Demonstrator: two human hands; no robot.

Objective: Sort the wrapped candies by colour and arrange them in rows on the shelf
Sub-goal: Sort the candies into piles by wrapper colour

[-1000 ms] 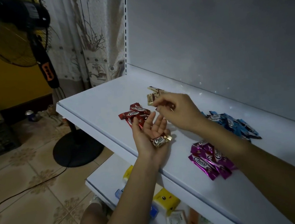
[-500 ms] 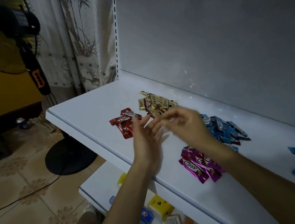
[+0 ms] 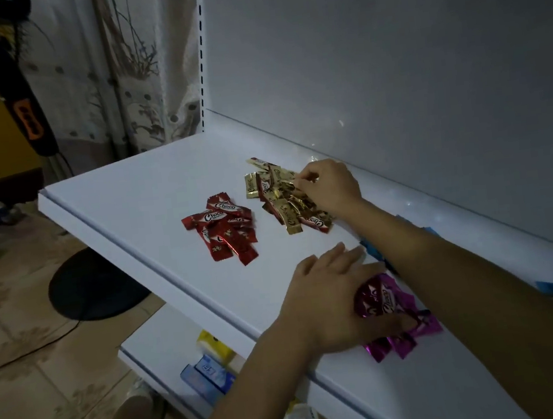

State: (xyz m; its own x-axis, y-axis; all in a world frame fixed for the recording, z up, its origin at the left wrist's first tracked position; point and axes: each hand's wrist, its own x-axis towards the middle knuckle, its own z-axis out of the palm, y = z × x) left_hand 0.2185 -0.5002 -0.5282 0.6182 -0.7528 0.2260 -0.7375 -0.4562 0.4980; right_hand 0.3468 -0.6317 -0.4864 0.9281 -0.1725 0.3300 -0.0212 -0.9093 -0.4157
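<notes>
Head view: white shelf [image 3: 129, 198] carrying separate heaps of wrapped candies. Red candies [image 3: 226, 230] front left, gold candies [image 3: 285, 205] behind them near the back wall, magenta candies [image 3: 401, 315] near right. "Choco" printed on wrappers. Right hand [image 3: 329, 186] pinching a wrapper atop the gold heap. Left hand [image 3: 333, 299] flat, fingers straight, resting on the magenta heap. Blue candies [image 3: 373, 251] mostly hidden behind the right forearm. Lower shelf [image 3: 159, 346] holding small boxes; fan stand [image 3: 91, 285] and curtain [image 3: 135, 70] at left.

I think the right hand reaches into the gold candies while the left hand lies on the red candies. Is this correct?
Not quite. The head view shows the left hand lying on the purple candies, not the red candies, which no hand touches. The right hand does reach into the gold candies.
</notes>
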